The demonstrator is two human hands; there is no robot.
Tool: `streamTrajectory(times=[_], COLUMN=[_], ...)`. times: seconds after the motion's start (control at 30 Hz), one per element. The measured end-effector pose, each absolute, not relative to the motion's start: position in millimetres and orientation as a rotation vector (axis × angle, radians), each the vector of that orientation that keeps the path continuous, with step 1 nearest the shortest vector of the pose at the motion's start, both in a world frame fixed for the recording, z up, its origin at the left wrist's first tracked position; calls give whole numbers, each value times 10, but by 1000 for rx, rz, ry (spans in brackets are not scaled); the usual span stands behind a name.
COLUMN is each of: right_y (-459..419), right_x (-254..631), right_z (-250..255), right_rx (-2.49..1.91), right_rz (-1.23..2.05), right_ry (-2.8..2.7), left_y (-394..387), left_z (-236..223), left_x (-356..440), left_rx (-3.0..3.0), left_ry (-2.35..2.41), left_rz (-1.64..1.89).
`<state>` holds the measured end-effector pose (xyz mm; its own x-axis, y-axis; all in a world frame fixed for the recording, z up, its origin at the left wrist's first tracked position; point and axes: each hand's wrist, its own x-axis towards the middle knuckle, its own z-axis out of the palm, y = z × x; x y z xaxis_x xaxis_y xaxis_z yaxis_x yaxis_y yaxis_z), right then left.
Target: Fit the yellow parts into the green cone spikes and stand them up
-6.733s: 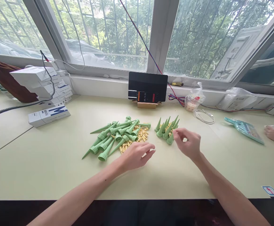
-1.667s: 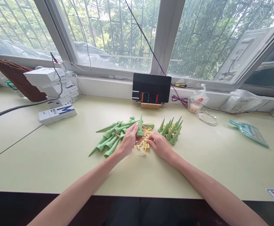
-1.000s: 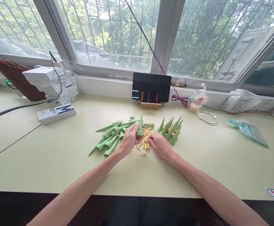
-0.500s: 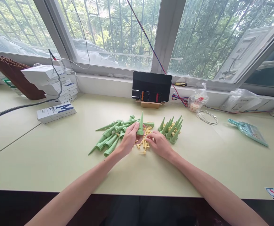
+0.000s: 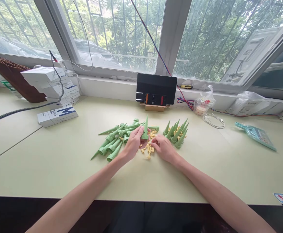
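- Green plastic is the spike [image 5: 146, 127] which, in the head view, the left hand [image 5: 133, 143] holds above the table [image 5: 129, 184]; its tip points upward and its ribbed cap is at the bottom.
- The left forearm [image 5: 83, 189] comes from the lower left corner and goes diagonally up to the middle. The palm is turned to the right, the thumb lies against the side of the spike, and the other fingers pass behind it; this grip is closed firmly around the spike.
- The right forearm [image 5: 219, 194] comes from the lower right, in a similar slant. The back of the right hand [image 5: 165, 148] faces the camera, and its fingers are bent down toward the left, with the thumb lower than the index finger.
- The right fingertips are at the edge of the yellow pieces [image 5: 149, 150]; whether one piece is pinched between them, I cannot tell.
- The two hands are near each other, but apart, with the yellow pieces between them.
- To the left of the left hand lies a pile of loose green spikes [image 5: 112, 137]; just beyond the right hand, a group of upright green spikes [image 5: 176, 134] stands close together.
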<state>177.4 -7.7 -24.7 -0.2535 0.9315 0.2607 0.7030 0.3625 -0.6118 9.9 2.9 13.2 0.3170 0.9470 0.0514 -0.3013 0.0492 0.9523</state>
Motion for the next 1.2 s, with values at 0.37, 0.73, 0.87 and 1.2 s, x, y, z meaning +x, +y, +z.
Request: streamTrajectory(times=[0.37, 0.73, 0.87, 1.2], right_y=[-100, -147, -164, -149], right_x=[1786, 1866, 1888, 1878], right_z=[-275, -232, -221, -235], right_rx=[-1333, -1319, -1346, -1381], right_rz=[510, 434, 443, 449], right_ry=[-1883, -2009, -2098, -2152], left_y=[16, 13, 1, -3], left_z=[138, 156, 151, 144], left_x=[120, 122, 129, 141], left_rx=[1227, 1269, 1299, 1335], left_ry=[839, 916, 911, 935], left_rz=[1120, 1128, 1123, 1102])
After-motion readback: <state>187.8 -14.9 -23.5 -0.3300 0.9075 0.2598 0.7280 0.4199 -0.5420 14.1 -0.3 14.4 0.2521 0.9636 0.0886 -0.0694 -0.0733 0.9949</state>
